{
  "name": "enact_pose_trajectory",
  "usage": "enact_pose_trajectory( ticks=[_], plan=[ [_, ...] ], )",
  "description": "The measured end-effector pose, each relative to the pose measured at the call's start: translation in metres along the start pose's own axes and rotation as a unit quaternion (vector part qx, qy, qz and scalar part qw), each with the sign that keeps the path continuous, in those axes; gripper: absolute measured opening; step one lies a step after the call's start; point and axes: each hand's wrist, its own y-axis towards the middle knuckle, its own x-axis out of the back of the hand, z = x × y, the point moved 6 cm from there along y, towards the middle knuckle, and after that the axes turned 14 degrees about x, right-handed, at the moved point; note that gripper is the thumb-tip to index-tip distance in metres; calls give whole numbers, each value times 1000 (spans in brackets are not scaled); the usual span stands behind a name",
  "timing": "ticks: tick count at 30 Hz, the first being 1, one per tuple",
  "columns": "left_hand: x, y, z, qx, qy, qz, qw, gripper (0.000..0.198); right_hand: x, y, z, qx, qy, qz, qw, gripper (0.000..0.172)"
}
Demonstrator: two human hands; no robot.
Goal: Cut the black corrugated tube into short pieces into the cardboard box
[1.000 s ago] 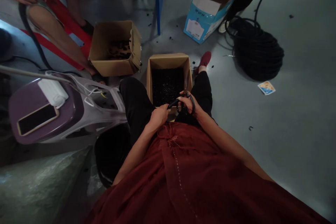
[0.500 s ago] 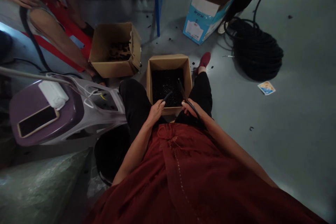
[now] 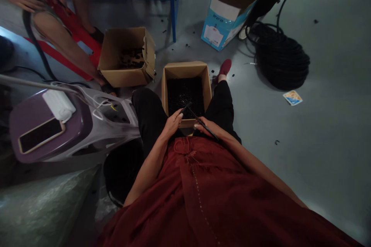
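My left hand (image 3: 173, 124) is shut on a short black cable piece (image 3: 184, 109), whose end points over the box. My right hand (image 3: 206, 126) holds long black scissors (image 3: 203, 122), closed, with the blades slanting toward the cable end and the handle loops hidden near my lap. Both hands rest just above the near wall of a cardboard box (image 3: 185, 70) standing between my knees. The box is filled with small black cut pieces (image 3: 185, 94).
A second cardboard box (image 3: 116, 46) holds fewer black pieces. A black cable coil (image 3: 281, 56) lies on the grey floor at right, beyond a blue-white carton (image 3: 220, 32). A co-worker's legs (image 3: 62, 42) are at upper left. A purple-grey machine (image 3: 113, 110) carries a phone (image 3: 40, 135).
The scissors have swung from pointing up over the box to slanting left toward the cable piece, and their handle loops have dropped from view. My hands stay slightly apart.
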Motion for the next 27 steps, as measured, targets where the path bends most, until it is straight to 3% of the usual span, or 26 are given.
enact_pose_trajectory(
  ticks=[12, 27],
  plan=[
    [-6, -6, -8, 6, 95, 51, 994, 65, -2, 3, -12, 2, -10, -10, 1000, 55],
    [-7, -3, -6, -11, 97, 68, 993, 59, -4, 0, -3, 34, -66, -59, 995, 26]
  ],
)
